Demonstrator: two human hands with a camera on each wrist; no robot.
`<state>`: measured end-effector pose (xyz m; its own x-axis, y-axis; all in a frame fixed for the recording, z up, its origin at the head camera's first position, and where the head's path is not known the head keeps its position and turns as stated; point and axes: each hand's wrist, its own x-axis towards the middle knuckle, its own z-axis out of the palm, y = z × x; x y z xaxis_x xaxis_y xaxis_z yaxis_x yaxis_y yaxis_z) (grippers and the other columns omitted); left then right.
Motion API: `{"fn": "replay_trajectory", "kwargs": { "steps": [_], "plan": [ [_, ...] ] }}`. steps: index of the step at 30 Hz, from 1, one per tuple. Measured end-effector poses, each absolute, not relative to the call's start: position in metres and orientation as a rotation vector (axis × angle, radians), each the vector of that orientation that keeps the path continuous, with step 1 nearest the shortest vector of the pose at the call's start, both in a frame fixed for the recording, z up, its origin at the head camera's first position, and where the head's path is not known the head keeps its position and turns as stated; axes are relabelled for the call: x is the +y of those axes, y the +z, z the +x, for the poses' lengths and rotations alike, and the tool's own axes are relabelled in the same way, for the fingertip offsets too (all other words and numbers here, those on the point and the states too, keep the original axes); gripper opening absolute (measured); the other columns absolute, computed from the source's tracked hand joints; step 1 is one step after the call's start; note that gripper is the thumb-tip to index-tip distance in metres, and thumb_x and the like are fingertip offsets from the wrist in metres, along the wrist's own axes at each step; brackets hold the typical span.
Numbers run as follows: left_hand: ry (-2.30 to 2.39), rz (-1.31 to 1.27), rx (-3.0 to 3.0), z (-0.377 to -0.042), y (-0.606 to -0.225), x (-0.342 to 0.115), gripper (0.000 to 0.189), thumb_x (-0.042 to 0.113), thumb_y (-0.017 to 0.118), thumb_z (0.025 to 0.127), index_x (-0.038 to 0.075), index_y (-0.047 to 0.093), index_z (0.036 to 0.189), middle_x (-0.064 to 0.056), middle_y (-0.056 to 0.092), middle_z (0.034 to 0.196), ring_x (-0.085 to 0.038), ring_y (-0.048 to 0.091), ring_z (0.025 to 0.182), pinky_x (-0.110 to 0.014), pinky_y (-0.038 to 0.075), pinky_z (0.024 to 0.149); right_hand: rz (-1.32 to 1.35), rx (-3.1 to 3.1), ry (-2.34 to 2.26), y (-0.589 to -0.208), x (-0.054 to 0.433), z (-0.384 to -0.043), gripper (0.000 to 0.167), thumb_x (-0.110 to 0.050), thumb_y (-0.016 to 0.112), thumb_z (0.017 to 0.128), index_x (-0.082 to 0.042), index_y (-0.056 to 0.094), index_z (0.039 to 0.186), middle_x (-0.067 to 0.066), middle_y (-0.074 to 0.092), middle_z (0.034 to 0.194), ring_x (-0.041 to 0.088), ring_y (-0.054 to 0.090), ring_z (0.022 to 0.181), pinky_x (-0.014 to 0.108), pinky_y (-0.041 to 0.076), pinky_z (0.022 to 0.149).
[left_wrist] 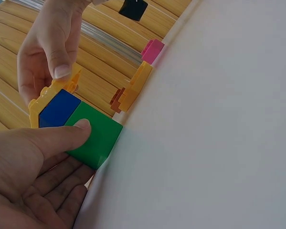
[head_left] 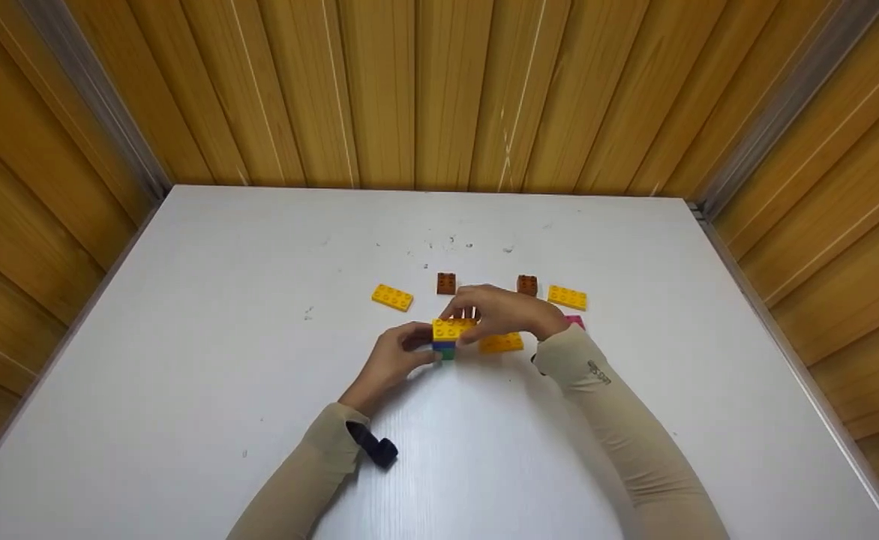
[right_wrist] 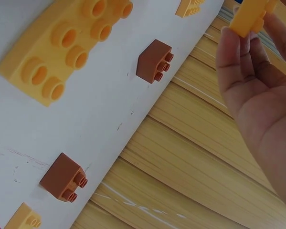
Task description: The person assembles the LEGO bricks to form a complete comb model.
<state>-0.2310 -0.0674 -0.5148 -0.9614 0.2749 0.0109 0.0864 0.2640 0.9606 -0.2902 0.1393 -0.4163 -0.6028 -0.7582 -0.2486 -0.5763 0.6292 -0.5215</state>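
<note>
A small stack stands between the two hands: a green brick (left_wrist: pixel 100 140) at the bottom, a blue brick (left_wrist: pixel 60 109) above it, and a long yellow brick (head_left: pixel 448 330) on top. My left hand (head_left: pixel 396 355) grips the stack low down, its thumb lying across the green brick's side and its fingers curled behind. From the right, my right hand (head_left: pixel 507 307) pinches the yellow top brick between thumb and fingers. In the right wrist view that yellow brick (right_wrist: pixel 246 18) shows at the fingertips, and most of the stack is out of frame.
Another yellow brick (head_left: pixel 502 343) lies just under the right hand. A pink brick (head_left: pixel 575 322) is partly hidden by the right wrist. Farther back lie two brown bricks (head_left: pixel 446 283) and two flat yellow bricks (head_left: pixel 392 298). Wood-patterned walls (head_left: pixel 439 90) enclose the white table (head_left: pixel 259 262).
</note>
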Motion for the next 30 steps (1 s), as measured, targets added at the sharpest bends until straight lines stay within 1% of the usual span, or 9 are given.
{"fn": "replay_trajectory", "kwargs": {
  "steps": [4,8,15,21,28,30],
  "plan": [
    [1.784,0.334,2.364,-0.23,-0.514,-0.067,0.042,0.006,0.073,0.082,0.007,0.062,0.123,-0.01,0.066,0.121,-0.024,0.061,0.115,-0.036,0.047,0.104,-1.108,2.41,-0.529,-0.416,0.14,-0.29,0.043,-0.021,0.074,0.085,-0.013,0.065,0.125,0.004,0.063,0.114,0.021,0.059,0.105,0.036,0.052,0.093],
    [1.77,0.326,2.371,-0.23,-0.514,-0.067,0.042,0.007,0.072,0.083,0.008,0.062,0.123,-0.009,0.066,0.122,-0.023,0.061,0.115,-0.036,0.046,0.104,-1.107,2.408,-0.543,-0.415,0.141,-0.29,0.043,-0.021,0.074,0.084,-0.013,0.065,0.125,0.004,0.063,0.111,0.02,0.061,0.102,0.035,0.053,0.091],
    [1.755,0.318,2.372,-0.23,-0.515,-0.068,0.041,0.011,0.073,0.084,0.01,0.062,0.124,-0.007,0.066,0.122,-0.022,0.061,0.115,-0.038,0.045,0.105,-1.077,2.411,-0.565,-0.414,0.143,-0.29,0.043,-0.023,0.074,0.084,-0.014,0.065,0.125,0.005,0.064,0.112,0.021,0.062,0.102,0.037,0.053,0.093],
    [1.746,0.324,2.376,-0.229,-0.514,-0.068,0.041,0.011,0.073,0.084,0.011,0.062,0.124,-0.006,0.066,0.122,-0.021,0.061,0.115,-0.038,0.045,0.106,-1.071,2.399,-0.586,-0.415,0.145,-0.291,0.043,-0.023,0.073,0.085,-0.014,0.065,0.126,0.004,0.065,0.113,0.019,0.063,0.102,0.035,0.054,0.093],
    [1.758,0.332,2.37,-0.23,-0.514,-0.068,0.042,0.007,0.072,0.083,0.009,0.062,0.124,-0.008,0.066,0.122,-0.022,0.061,0.115,-0.037,0.046,0.104,-1.127,2.379,-0.677,-0.413,0.151,-0.291,0.041,-0.021,0.072,0.086,-0.007,0.065,0.123,0.009,0.066,0.113,0.022,0.064,0.1,0.039,0.055,0.092],
    [1.755,0.327,2.372,-0.23,-0.514,-0.067,0.042,0.006,0.072,0.083,0.009,0.062,0.124,-0.007,0.067,0.121,-0.021,0.061,0.115,-0.036,0.046,0.104,-1.114,2.383,-0.687,-0.414,0.152,-0.292,0.04,-0.022,0.071,0.087,-0.007,0.065,0.123,0.01,0.065,0.115,0.022,0.063,0.101,0.039,0.054,0.093]
  ]
}}
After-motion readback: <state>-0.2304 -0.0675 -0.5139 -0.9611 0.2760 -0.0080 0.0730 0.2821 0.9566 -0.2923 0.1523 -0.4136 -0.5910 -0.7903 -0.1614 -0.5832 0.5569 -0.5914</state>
